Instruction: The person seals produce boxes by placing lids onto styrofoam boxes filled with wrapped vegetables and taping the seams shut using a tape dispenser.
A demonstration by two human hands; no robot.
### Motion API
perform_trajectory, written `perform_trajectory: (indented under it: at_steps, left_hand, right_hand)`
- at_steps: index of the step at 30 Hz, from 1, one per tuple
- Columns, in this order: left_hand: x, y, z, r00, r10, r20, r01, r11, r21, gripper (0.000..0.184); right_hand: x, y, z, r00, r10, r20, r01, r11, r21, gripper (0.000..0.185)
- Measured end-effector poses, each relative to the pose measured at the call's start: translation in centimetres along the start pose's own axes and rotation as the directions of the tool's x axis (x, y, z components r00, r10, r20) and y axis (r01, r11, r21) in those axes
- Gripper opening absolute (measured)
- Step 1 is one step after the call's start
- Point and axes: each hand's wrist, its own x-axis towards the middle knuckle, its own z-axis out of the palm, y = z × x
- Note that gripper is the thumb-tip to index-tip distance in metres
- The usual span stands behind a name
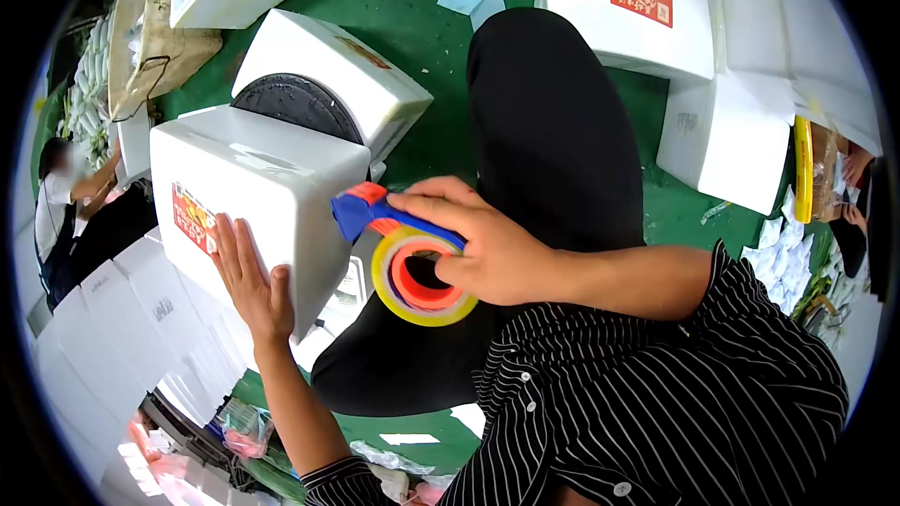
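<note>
Right hand (495, 245) curls round a tape dispenser (398, 262); left hand (251, 289), fingers spread, lies on a foam box (269, 195); label (191, 216) at its fingertips is on, sealing unclear.

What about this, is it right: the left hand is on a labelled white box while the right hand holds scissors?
Not quite: the head view shows the right hand holding a tape dispenser, not scissors. The left hand is indeed on the labelled white box.

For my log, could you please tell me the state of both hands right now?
Left hand: open, laid against the white box.
Right hand: closed, holding the blue tape dispenser.
</note>
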Motion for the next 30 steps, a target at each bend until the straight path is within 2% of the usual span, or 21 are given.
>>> perform_trajectory:
  at_steps: [3,6,8,11,12,13,14,15,16,17,18,20,22,23,24,25,26,27,28,29,30]
  left_hand:
    - [0.5,0.4,0.5,0.999,-0.023,-0.042,0.023,1.000,0.012,0.079]
    - [2.6,1.8,1.5,0.982,-0.162,-0.099,0.159,0.987,-0.039,0.073]
    - [4.8,3.4,2.0,0.940,-0.315,-0.128,0.308,0.949,-0.073,0.070]
    - [8.1,5.9,2.2,0.850,-0.501,-0.161,0.481,0.864,-0.146,0.068]
    - [8.7,6.2,2.4,0.835,-0.525,-0.166,0.507,0.850,-0.140,0.068]
    - [9.2,6.1,2.6,0.818,-0.549,-0.171,0.532,0.836,-0.135,0.069]
    - [9.6,6.0,2.7,0.801,-0.573,-0.175,0.558,0.820,-0.128,0.069]
    - [9.6,5.8,2.8,0.804,-0.567,-0.178,0.556,0.824,-0.112,0.069]
    - [9.4,5.4,3.0,0.823,-0.542,-0.170,0.534,0.840,-0.094,0.068]
    - [8.9,4.8,3.2,0.836,-0.523,-0.167,0.517,0.852,-0.078,0.067]
    - [8.9,4.2,3.3,0.844,-0.505,-0.178,0.502,0.862,-0.066,0.066]
    - [6.9,4.6,3.0,0.879,-0.431,-0.204,0.416,0.902,-0.114,0.060]
    - [3.6,5.9,-0.2,0.924,-0.375,-0.079,0.382,0.918,0.111,0.066]
    - [1.0,5.5,0.1,0.821,-0.453,-0.347,0.532,0.828,0.178,0.068]
    - [-1.1,4.1,1.5,0.648,-0.466,-0.602,0.683,0.705,0.190,0.071]
    - [-4.1,1.7,2.8,0.458,-0.784,-0.420,0.792,0.574,-0.208,0.072]
    - [-6.2,-0.9,3.4,0.297,-0.950,-0.097,0.790,0.301,-0.534,0.073]
    - [-6.8,-2.5,2.9,0.359,-0.929,0.092,0.677,0.191,-0.711,0.071]
    - [-8.2,-3.5,2.3,0.446,-0.858,0.256,0.550,0.037,-0.834,0.070]
    - [-9.8,-4.8,1.8,0.559,-0.743,0.369,0.412,-0.137,-0.901,0.068]
    - [-11.9,-9.0,3.4,0.664,-0.652,0.366,0.509,0.035,-0.860,0.071]
  right_hand:
    - [-2.3,0.3,0.4,1.000,0.011,0.011,-0.010,1.000,-0.021,0.070]
    - [-5.4,1.0,1.8,0.996,-0.020,0.092,0.023,0.999,-0.031,0.070]
    - [-7.7,0.9,2.7,0.973,0.067,0.222,-0.069,0.998,0.003,0.069]
    - [-8.3,1.8,4.9,0.875,0.184,0.448,-0.207,0.978,0.004,0.071]
    - [-7.0,2.2,6.3,0.879,0.112,0.463,-0.122,0.992,-0.007,0.072]
    - [-5.1,2.7,7.9,0.843,0.184,0.506,-0.209,0.978,-0.008,0.075]
    - [-1.9,4.4,11.4,0.894,0.107,0.435,-0.065,0.992,-0.111,0.076]
    - [1.5,3.6,12.4,0.950,0.052,0.308,-0.034,0.998,-0.062,0.070]
    - [6.2,5.1,15.8,0.988,0.007,0.153,-0.001,0.999,-0.037,0.057]
    - [9.7,5.4,18.5,0.937,0.236,0.259,-0.171,0.953,-0.251,0.047]
    - [10.2,8.2,22.1,0.972,0.119,0.201,-0.086,0.982,-0.168,0.045]
    - [8.6,8.1,20.3,0.949,-0.003,0.314,0.082,0.968,-0.239,0.045]
    - [5.7,5.9,14.4,0.853,-0.018,0.522,0.174,0.952,-0.252,0.047]
    - [5.2,8.3,12.8,0.740,0.218,0.636,-0.008,0.949,-0.316,0.054]
    - [3.7,7.1,7.3,0.688,0.128,0.715,-0.022,0.988,-0.155,0.064]
    - [3.0,5.4,2.3,0.630,0.074,0.773,-0.058,0.997,-0.049,0.068]
    - [2.7,1.9,-2.0,0.656,0.050,0.753,-0.187,0.977,0.099,0.072]
    - [3.4,-0.1,-4.3,0.760,0.098,0.642,-0.353,0.892,0.283,0.072]
    - [4.3,-1.3,-5.2,0.827,0.193,0.528,-0.474,0.743,0.472,0.073]
    - [7.2,-1.6,-5.0,0.857,0.154,0.491,-0.475,0.604,0.639,0.073]
    - [11.1,-1.5,-5.2,0.891,0.119,0.439,-0.444,0.441,0.780,0.074]
